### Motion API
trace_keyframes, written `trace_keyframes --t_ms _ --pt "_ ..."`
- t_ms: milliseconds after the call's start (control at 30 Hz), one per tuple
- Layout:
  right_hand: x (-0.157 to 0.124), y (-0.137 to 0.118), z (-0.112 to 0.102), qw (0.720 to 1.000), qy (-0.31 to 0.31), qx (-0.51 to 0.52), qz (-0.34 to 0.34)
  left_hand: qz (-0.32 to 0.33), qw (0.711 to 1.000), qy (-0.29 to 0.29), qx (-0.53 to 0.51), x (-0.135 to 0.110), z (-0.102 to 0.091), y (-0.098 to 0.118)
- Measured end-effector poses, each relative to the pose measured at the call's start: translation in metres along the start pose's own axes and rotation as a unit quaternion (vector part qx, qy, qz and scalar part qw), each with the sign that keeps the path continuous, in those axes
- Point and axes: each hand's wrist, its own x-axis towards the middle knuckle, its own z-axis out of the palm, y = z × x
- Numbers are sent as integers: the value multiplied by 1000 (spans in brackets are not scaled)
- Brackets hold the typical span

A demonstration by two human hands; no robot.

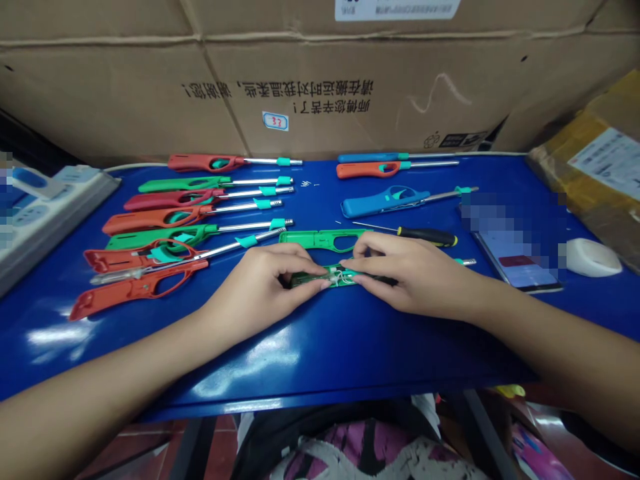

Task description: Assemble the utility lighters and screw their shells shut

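Near the middle of the blue table, my left hand (273,280) and my right hand (400,270) pinch an opened green gas lighter (341,276) from its two sides. White wires and a clear inner part show between my fingertips. The metal tip of this lighter pokes out beyond my right hand. Just behind it lies the loose green half shell (320,239), inner side up. A screwdriver (427,235) with a black and yellow handle rests behind my right hand, its thin shaft pointing left.
Several red, green and orange lighters (190,217) lie in a row at left, the nearest one opened. Blue and orange lighters (385,201) lie at back right. Tiny screws (306,183) sit between. A phone (520,253), white mouse (593,257), power strip (45,207) and cardboard box (300,60) surround them.
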Motion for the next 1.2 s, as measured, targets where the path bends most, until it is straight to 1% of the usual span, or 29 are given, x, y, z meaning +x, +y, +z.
trace_keyframes --t_ms 167,300,467,600,767,933,1200 --pt "-1 0 -1 1000 -4 0 2 -32 999 4 -21 1 2 -2" --pt "-1 -1 -2 1000 -7 4 2 -36 999 5 -20 1 4 -2" --pt "-1 -2 -3 1000 -10 4 7 -28 999 22 -6 -2 6 2" --pt "0 -1 -3 1000 -6 -8 10 -9 1000 22 16 -3 2 5" --pt "-1 0 -6 999 -4 -30 14 -16 999 24 29 3 -8 4" --pt "-2 -1 -9 999 -14 -40 7 -34 999 -3 3 7 -12 -4" --pt "-2 0 -8 999 -10 -39 0 -22 999 -29 -40 11 -13 -11"
